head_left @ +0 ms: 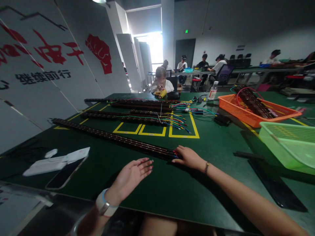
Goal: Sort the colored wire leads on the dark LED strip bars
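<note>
A long dark strip (115, 137) with small components lies diagonally across the green table (172, 193), short coloured wires at its near end. My right hand (188, 157) rests on that near end, fingers laid over it. My left hand (133, 175) hovers just left of it above the table, palm up, fingers stretched out and holding nothing; a watch sits on its wrist. Several more dark strips (128, 114) with coloured wires (177, 123) lie further back, beside yellow tape squares (183, 131).
A phone (65, 175) and white paper (56, 160) lie at the left. An orange basket (256, 113) with dark strips and a green basket (287, 141) stand at the right, a bottle (213, 91) behind. A person sits across the table; others sit at far tables.
</note>
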The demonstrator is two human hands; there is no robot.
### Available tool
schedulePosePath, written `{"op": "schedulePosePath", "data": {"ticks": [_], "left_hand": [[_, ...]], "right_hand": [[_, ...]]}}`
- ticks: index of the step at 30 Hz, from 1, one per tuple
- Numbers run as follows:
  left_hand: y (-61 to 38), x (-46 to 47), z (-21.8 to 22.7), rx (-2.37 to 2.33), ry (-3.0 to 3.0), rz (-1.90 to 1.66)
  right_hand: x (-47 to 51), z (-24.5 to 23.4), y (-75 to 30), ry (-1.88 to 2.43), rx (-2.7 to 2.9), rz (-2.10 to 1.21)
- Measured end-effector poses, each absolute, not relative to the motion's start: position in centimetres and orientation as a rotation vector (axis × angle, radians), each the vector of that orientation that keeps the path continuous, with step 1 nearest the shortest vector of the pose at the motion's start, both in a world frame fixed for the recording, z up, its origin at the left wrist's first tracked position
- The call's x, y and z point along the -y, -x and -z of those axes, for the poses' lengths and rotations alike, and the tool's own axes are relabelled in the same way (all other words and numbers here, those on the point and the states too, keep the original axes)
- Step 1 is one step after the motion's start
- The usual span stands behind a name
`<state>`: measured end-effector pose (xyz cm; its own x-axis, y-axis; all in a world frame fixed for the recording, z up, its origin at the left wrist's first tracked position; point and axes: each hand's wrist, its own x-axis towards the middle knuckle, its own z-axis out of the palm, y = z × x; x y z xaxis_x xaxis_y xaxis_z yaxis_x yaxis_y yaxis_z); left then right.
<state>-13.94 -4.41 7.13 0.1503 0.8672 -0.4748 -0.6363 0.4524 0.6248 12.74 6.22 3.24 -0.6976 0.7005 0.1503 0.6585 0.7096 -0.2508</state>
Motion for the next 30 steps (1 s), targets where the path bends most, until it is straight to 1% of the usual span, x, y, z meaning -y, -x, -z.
{"op": "schedulePosePath", "data": {"ticks": [3,5,7,11,15,19,22,30], "left_hand": [[11.5,4.2,-6.9,-0.739,-0.422,-0.844],[9.8,3.7,-6.8,-0.647,-0.475,-0.683],[8.0,3.0,-6.9,-0.582,-0.541,-0.579],[4.0,1.5,-6.8,-0.512,-0.658,-0.36],[0.8,0.3,-5.7,-0.518,-0.759,-0.223],[-0.5,-0.5,-3.8,-0.539,-0.802,-0.201],[-0.5,-0.9,-2.6,-0.502,-0.736,-0.246],[0.0,-1.3,-0.7,-0.496,-0.441,-0.414]], "right_hand": [[-6.6,-3.1,-14.1,1.057,2.654,-0.332],[-7.0,-2.9,-15.1,1.057,2.615,-0.453],[-7.2,-2.4,-15.9,1.06,2.578,-0.517],[-7.4,-1.2,-16.5,1.044,2.524,-0.511],[-7.5,-0.4,-16.3,1.032,2.44,-0.583],[-7.4,-0.1,-16.1,1.027,2.352,-0.6],[-7.2,0.0,-16.1,1.038,2.332,-0.513],[-6.7,0.5,-16.1,0.838,2.406,0.011]]}}
